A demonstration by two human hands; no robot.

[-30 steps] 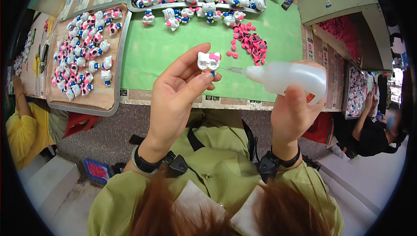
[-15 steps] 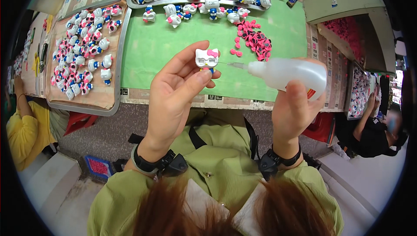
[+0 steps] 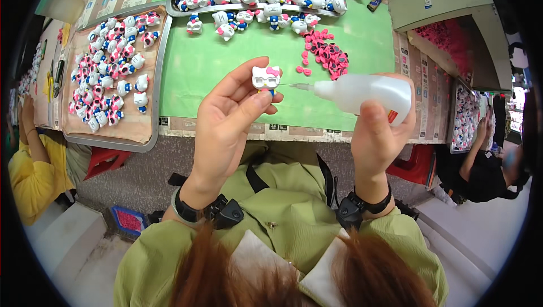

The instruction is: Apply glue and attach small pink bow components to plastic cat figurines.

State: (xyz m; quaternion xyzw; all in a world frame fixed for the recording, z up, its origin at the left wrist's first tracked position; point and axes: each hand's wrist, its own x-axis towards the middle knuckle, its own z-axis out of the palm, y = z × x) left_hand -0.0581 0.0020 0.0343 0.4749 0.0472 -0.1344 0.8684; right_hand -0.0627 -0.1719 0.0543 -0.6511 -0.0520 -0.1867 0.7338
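Observation:
My left hand (image 3: pixel 229 112) pinches a small white cat figurine (image 3: pixel 266 78) between thumb and fingers, its face turned up toward me. The figurine has a pink bow, a blue and yellow body and pale glasses-shaped recesses at the eyes. In my right hand (image 3: pixel 382 129) is a translucent white squeeze bottle (image 3: pixel 370 95), tipped on its side with a thin needle nozzle (image 3: pixel 297 86) pointing left. The needle's tip is at the right edge of the figurine's face; whether it touches is too fine to tell.
Beyond my hands lie pink glasses-shaped pieces (image 3: pixel 328 55) on the green mat (image 3: pixel 198 52). A metal tray (image 3: pixel 254 8) of cat figurines stands at the back, with several loose ones before it. Another tray (image 3: pixel 153 132) is at left. Co-workers sit at both sides, one in a yellow sleeve (image 3: pixel 37 171).
The squeeze bottle and my right hand have shifted slightly left, keeping the needle by the figurine's face. My left hand still holds the figurine, almost unmoved.

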